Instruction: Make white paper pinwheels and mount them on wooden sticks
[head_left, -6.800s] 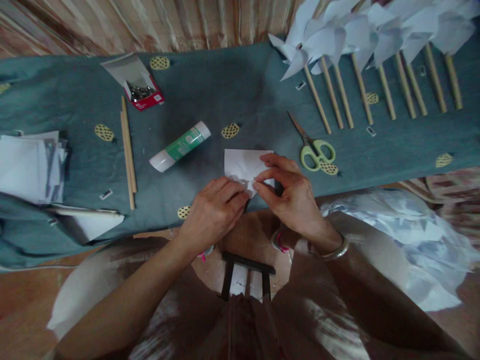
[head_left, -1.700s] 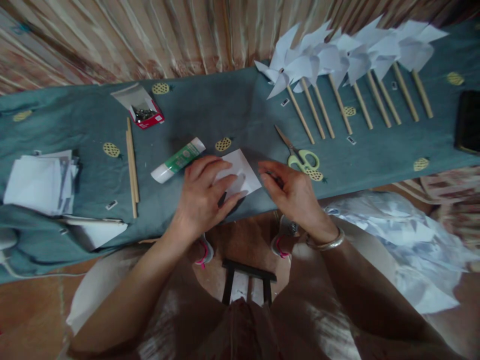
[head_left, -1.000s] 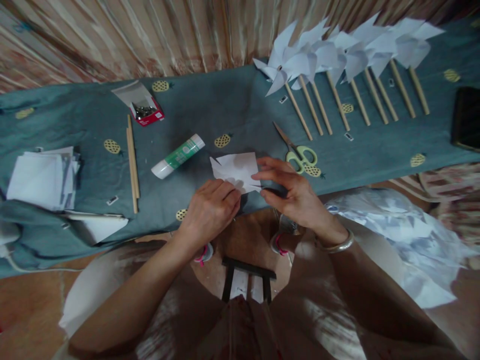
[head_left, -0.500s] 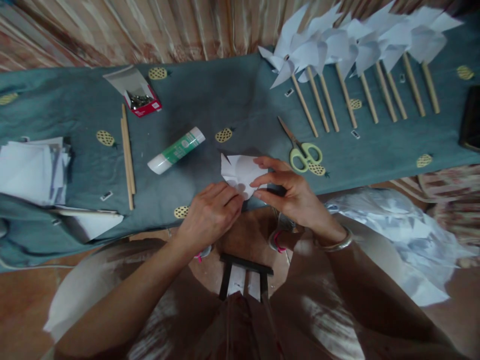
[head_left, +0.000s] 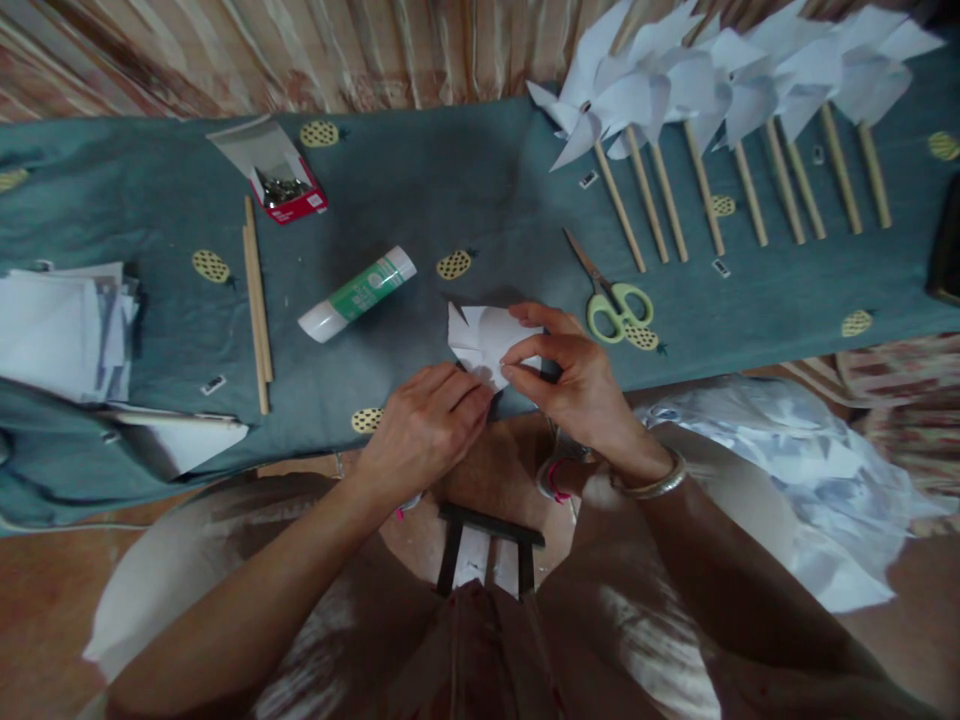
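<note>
A white cut paper square (head_left: pixel 480 338) with folded flaps lies near the front edge of the teal cloth (head_left: pixel 450 180). My left hand (head_left: pixel 427 425) is curled, its fingertips pinching the paper's near corner. My right hand (head_left: pixel 574 375), a bangle on its wrist, pinches a flap of the same paper between thumb and forefinger. A green-labelled glue stick (head_left: pixel 358 293) lies just left of the paper, and green-handled scissors (head_left: pixel 611 295) lie just right of it.
Several finished white paper pinwheels on wooden sticks (head_left: pixel 675 130) lie at the back right. Two bare wooden sticks (head_left: pixel 256 290) and a red box of pins (head_left: pixel 285 190) sit at the left, with a stack of white paper (head_left: pixel 60 330) at the far left. A plastic bag of paper scraps (head_left: pixel 817 480) rests at my right.
My left hand has come off the flat paper and moved to its near corner. My right hand now pinches a flap. The paper has been turned and partly folded up.
</note>
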